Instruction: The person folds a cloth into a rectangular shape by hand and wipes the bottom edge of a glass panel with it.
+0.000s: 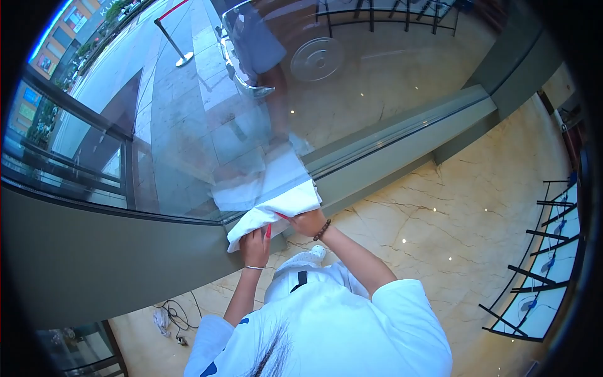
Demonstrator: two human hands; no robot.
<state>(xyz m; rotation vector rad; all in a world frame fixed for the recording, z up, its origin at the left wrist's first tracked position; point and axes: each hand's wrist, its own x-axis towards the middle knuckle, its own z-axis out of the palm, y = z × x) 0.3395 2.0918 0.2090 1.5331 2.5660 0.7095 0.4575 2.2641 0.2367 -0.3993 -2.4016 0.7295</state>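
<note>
A white cloth (276, 188) lies partly spread at the inner corner of the window frame, its near edge bunched and hanging over the ledge. My left hand (254, 247), with a silvery bangle at the wrist, grips the left end of that near edge. On the right side my right hand (308, 223), wearing a dark beaded bracelet, holds the cloth too. Long red nails show on both hands. Folds of cloth hide some of the fingers. Just beyond the cloth stands the window glass (188, 135), which carries reflections.
A grey metal window ledge (389, 163) runs to the upper right, and a broad grey panel (125, 257) lies to the left. Black cables (179, 314) lie on the marble floor (427, 226). A black-framed rack (534, 270) stands at right. A barrier post (169, 41) is outside.
</note>
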